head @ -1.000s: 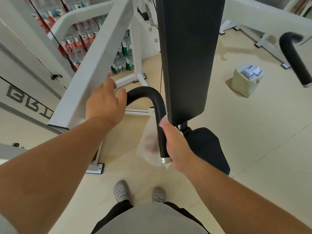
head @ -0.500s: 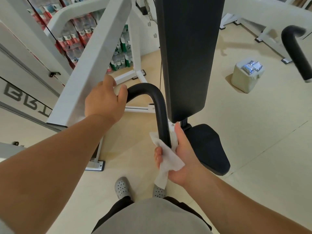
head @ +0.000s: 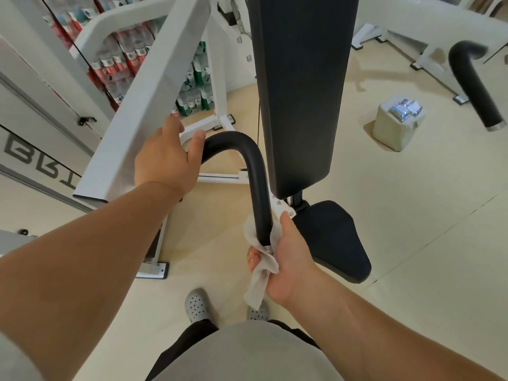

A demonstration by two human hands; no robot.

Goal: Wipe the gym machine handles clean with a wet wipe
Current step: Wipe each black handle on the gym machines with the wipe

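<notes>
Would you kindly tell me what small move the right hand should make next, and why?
Probably slide the right hand with the wet wipe up the black handle toward its bend: the wipe is wrapped around the handle's lower, metal-capped end, while the left hand holds its upper end.

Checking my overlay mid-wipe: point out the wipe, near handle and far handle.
wipe [head: 258,284], head view, loose tail hanging down.
near handle [head: 259,193], head view, straight black grip below the bend.
far handle [head: 477,89], head view, middle of the black grip.
</notes>
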